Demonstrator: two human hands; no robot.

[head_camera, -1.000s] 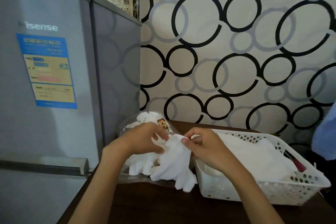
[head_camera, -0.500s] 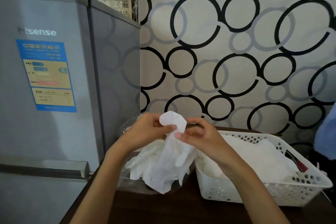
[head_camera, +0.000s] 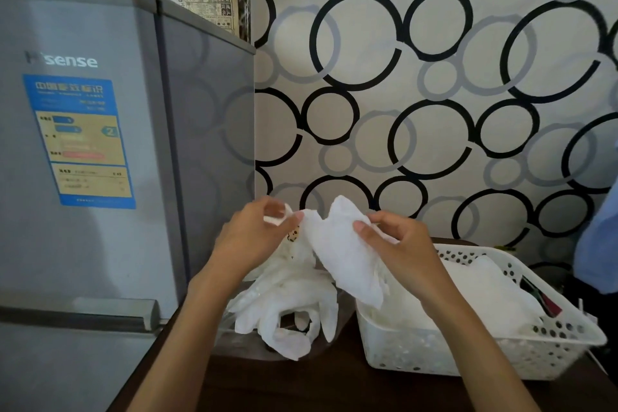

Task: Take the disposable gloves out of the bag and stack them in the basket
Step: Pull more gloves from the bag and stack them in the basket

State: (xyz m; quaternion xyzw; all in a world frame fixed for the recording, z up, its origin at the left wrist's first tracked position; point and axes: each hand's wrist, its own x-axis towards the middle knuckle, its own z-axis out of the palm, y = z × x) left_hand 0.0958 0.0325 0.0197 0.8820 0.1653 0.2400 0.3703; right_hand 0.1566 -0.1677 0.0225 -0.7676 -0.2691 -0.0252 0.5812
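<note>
A thin white disposable glove is stretched in the air between both hands. My left hand pinches its left edge, and my right hand pinches its right side, over the basket's left end. Below them a clear plastic bag with a small cartoon print lies on the dark wooden table, with several crumpled white gloves spilling out of it. The white perforated basket stands to the right of the bag and holds a flat pile of white gloves.
A grey Hisense fridge with a blue and yellow label stands against the table's left side. A wall with a black and grey ring pattern rises right behind the table. Blue cloth hangs at the right edge. Red and dark items lie in the basket's right end.
Both hands have lifted a glove up out of the bag and pulled apart, spreading it. The right hand has carried its side rightward, toward the basket.
</note>
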